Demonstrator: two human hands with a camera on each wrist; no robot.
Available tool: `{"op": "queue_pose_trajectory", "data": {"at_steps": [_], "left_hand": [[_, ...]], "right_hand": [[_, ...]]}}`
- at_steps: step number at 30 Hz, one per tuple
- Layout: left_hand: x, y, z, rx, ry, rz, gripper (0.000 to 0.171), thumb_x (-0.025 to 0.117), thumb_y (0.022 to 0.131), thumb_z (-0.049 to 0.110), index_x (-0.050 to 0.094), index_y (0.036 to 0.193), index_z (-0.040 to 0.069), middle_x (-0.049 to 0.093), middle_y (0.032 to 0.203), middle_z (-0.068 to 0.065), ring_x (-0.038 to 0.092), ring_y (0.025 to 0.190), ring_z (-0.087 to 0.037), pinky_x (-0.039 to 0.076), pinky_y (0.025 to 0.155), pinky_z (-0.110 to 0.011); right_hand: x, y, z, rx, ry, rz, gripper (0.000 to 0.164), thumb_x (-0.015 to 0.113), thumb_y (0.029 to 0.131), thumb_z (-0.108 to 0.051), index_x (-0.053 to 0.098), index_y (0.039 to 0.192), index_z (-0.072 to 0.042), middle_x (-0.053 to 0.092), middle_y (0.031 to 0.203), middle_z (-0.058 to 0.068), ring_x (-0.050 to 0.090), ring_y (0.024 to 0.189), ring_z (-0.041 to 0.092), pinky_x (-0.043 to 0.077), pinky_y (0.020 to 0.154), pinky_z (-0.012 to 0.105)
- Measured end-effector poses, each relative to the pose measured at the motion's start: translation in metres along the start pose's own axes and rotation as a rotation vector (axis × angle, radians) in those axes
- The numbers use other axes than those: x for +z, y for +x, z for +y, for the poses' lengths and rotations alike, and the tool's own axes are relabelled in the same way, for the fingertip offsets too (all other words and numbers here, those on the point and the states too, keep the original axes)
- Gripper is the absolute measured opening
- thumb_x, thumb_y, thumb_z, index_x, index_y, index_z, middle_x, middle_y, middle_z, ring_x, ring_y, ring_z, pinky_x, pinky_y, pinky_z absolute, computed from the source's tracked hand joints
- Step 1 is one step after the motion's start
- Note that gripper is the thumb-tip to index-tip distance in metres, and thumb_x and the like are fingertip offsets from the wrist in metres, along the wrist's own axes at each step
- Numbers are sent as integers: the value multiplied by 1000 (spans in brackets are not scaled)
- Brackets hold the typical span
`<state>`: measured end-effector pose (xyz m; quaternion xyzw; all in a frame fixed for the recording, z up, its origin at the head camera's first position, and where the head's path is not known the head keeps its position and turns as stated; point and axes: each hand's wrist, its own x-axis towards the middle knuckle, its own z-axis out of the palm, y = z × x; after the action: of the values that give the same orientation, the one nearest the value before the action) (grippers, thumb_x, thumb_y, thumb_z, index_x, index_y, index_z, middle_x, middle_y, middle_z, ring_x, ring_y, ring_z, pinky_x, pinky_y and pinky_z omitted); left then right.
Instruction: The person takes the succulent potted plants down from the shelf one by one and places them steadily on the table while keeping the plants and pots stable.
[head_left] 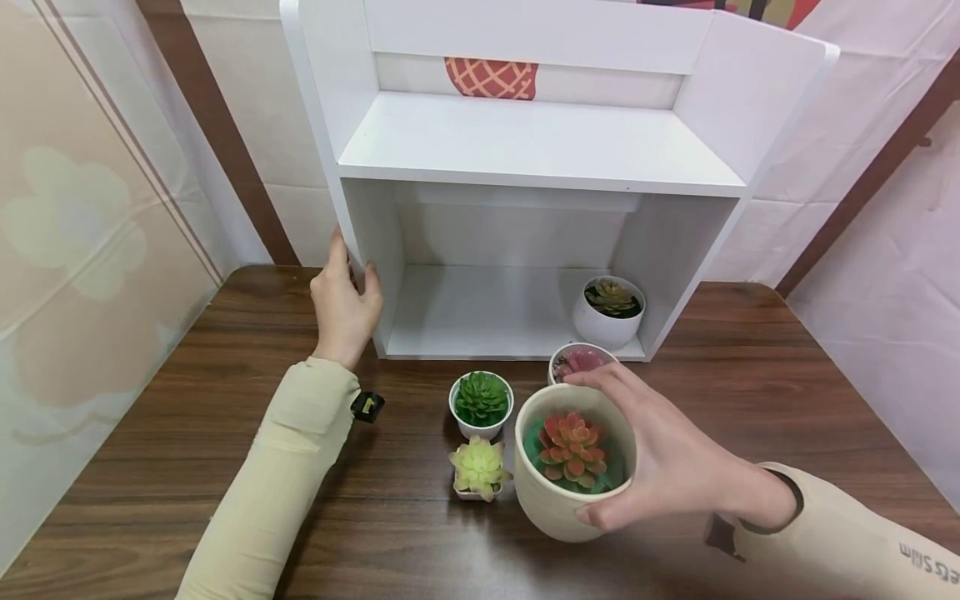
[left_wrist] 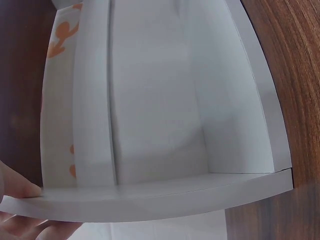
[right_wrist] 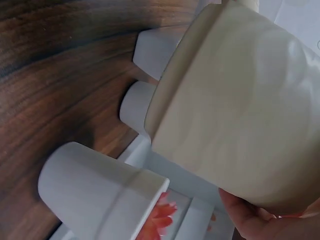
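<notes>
My right hand holds a large cream flowerpot by its rim and side, above the table; a red succulent sits inside. In the right wrist view the pot's wall looks tilted and fills much of the picture. At the left, my left hand grips the side panel of a white shelf. The left wrist view has the thumb on one face of that panel, fingers curled on the other. Partly hidden behind the cream pot and right hand is a pink succulent in a white pot.
A white pot with a dark green succulent stands at the right of the shelf's lower level. Before the shelf, a green succulent and a pale yellow-green one stand in small white pots on the brown wooden table.
</notes>
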<state>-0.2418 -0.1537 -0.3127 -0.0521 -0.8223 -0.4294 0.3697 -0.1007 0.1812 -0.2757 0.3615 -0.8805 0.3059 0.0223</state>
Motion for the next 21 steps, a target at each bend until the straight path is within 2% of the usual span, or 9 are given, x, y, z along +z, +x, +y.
{"op": "queue_pose_trajectory", "data": {"at_steps": [7,15,21], "left_hand": [[0,-1,0,0,2,3,51,54,89,-1,43,139,0,61,121,-28,62,108,-41,51,85,-54],[1,-1,-1,-6,4,-1,50,53,90,-1,43,139,0,61,121,-28,62,108,-41,51,85,-55],[0,-1,0,-9,4,-3,48,54,90,0,44,137,0,61,121,-28,61,109,-40,52,85,-53]], "right_hand": [[8,-4,5,8,-39,5,100,89,46,-38,47,133,-15,49,120,-10,52,104,5,49,87,29],[19,-5,15,-7,-53,27,93,87,51,-40,48,130,-11,50,119,-5,53,102,8,49,85,30],[25,-5,23,22,-79,37,95,87,51,-44,48,130,-11,49,120,-6,53,103,8,49,86,32]]}}
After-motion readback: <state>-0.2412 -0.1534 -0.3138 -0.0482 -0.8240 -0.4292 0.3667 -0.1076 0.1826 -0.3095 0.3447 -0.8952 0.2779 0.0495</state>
